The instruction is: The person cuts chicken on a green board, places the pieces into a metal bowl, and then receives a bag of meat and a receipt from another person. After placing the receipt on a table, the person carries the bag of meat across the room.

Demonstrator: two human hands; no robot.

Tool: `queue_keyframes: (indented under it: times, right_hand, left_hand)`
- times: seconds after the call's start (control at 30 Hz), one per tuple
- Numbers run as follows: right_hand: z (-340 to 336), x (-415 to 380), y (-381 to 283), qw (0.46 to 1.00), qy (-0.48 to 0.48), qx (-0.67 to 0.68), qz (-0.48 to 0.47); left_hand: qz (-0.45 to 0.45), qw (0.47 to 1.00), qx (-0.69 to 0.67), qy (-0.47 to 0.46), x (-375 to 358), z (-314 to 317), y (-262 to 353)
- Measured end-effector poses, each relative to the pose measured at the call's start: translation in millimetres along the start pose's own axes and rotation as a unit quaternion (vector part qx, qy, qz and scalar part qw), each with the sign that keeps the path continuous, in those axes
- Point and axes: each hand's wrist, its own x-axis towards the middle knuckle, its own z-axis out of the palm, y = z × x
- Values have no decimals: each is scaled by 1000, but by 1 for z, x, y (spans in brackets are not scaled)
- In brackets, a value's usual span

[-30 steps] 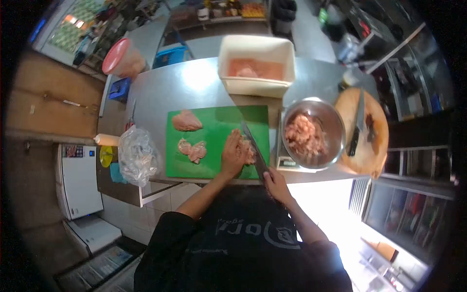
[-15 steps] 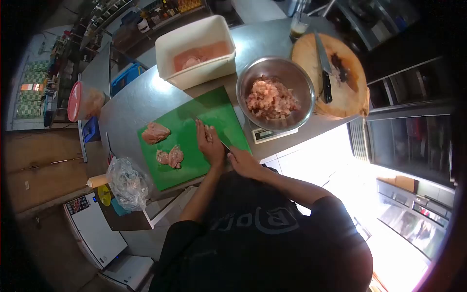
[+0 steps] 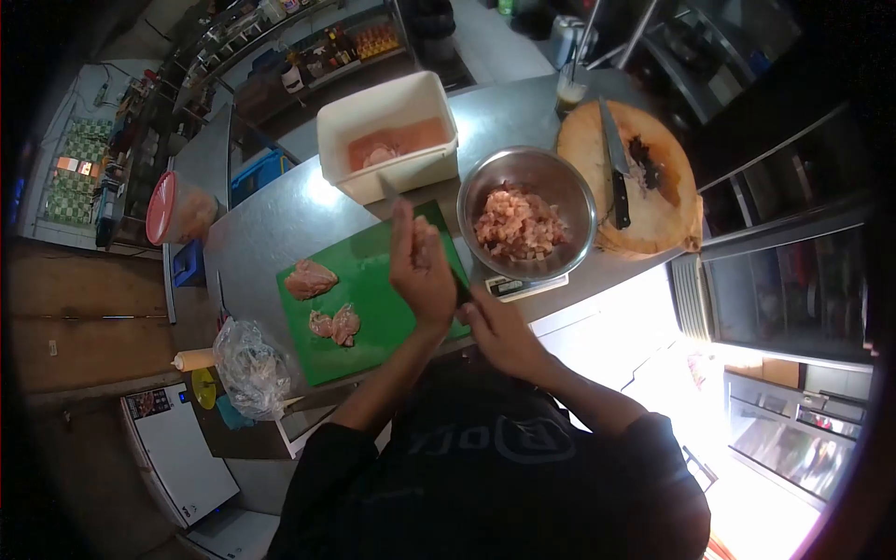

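**Chicken lifted over the board, beside the steel bowl**

Chicken [image 3: 426, 235], a pale pink handful of cut pieces, sits in the left hand [image 3: 422, 266], raised above the right end of the green board [image 3: 373, 308]. The fingers are together, cupped round the meat and pointing far, toward the white tub [image 3: 389, 140]. The bowl [image 3: 485, 187], already holding diced chicken, lies just to the right of that hand, on a scale at the near edge of the worktop [image 3: 271, 205]. The left hand is the nearer to the bowl; the right hand [image 3: 499, 336] sits nearer the body, closed on the handle of a knife [image 3: 459, 287] whose blade is mostly hidden behind the left hand, so its line cannot be told exactly.

Three uncut pieces lie well apart on the left half of the board. A round wooden board [image 3: 653, 201] at far right carries a second knife [image 3: 612, 159]. A crumpled bag [image 3: 247, 364] rests at the near left corner.
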Motion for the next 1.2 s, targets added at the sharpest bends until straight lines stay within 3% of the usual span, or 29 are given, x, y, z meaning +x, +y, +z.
queue_keyframes:
  times: [0.07,0.2,0.27,0.33,0.4,0.47,0.57,0.73,0.87,1.07,1.13,1.2]
  right_hand:
    - [-21,-6,-12,996,81,-4,-19]
    - [-62,-13,-16,984,171,-46,-36]
    - [-77,-17,-19,979,200,-40,-26]
    - [-92,-25,-13,970,239,-33,31]
    - [-106,-33,-11,968,244,-17,54]
    - [-115,-39,-6,964,248,-28,88]
    - [-117,-43,-8,957,255,-115,76]
    - [-111,-38,-3,945,262,-186,66]
    - [-102,-33,7,930,280,-233,49]
    - [-102,-34,4,931,264,-246,49]
    - [-103,-34,9,934,261,-239,48]
    - [-106,-35,12,937,258,-231,48]
  left_hand:
    - [-10,993,-118,-28,9,28,24]
    - [58,984,-163,-39,13,92,20]
    - [-36,977,-200,-63,12,114,22]
    - [-15,987,-132,-95,12,130,1]
    - [6,988,-79,-131,9,142,-11]
    - [-45,980,-133,-143,8,148,-16]
    - [32,984,-95,-148,13,138,8]
    - [-26,962,-186,-198,9,130,35]
    - [-53,958,-188,-209,8,133,12]
    - [-183,942,-178,-216,25,129,-14]
    - [-248,902,-282,-214,31,120,-8]
    - [-228,912,-259,-222,34,113,-11]
